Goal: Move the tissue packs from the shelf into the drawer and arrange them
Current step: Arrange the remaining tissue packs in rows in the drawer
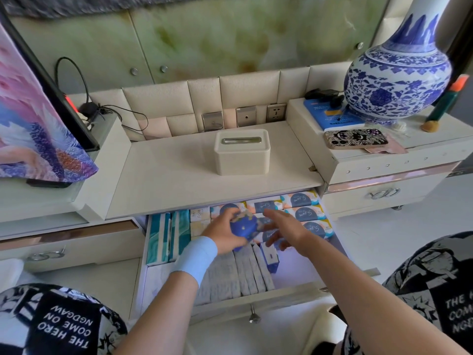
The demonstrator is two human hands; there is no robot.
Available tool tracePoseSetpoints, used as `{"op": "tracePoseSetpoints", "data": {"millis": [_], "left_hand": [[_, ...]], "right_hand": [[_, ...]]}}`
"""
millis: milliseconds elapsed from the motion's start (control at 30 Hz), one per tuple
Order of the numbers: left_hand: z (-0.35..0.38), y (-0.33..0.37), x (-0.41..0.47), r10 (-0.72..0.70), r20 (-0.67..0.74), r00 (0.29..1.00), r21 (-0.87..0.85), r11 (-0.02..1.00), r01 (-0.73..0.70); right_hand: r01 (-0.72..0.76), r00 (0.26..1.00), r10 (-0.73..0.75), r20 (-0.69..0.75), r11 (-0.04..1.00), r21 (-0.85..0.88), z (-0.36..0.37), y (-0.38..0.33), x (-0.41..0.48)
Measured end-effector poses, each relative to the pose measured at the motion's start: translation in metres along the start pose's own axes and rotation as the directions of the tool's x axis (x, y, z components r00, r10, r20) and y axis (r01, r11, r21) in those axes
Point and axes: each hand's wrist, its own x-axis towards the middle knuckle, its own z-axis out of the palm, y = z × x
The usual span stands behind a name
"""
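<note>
The left hand [224, 233] curls its fingers round a dark blue tissue pack [245, 226], held just above the open drawer [256, 296]. The right hand [289, 233] hovers beside it, fingers spread and forefinger stretched out; whether it touches anything cannot be told. The pack would probably sit best in the gap just under the right fingertips, beside the upright blue pack [270, 257], with the spread fingers steadying that row.

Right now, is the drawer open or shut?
Open: the drawer is pulled out beneath the shelf, with tissue packs visible inside.
</note>
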Motion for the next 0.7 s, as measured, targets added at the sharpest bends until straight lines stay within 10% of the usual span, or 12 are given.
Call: {"op": "tracePoseSetpoints", "data": {"millis": [233,400,700], "left_hand": [[0.043,0.027,0.006,0.162,0.14,0.977,-0.041,0.987,-0.158],[0.071,0.022,0.006,0.161,0.231,0.96,0.231,0.949,-0.215],[0.082,0.004,0.008,0.18,0.313,0.933,0.649,0.676,-0.348]], "right_hand": [[-0.111,0.993,0.119,0.007,0.945,-0.308,-0.03,-0.011,-0.014],[-0.063,0.998,0.058,-0.029,0.735,-0.675,-0.059,-0.007,-0.01],[-0.036,0.967,0.224,0.12,0.586,-0.809,-0.039,0.023,-0.001]]}}
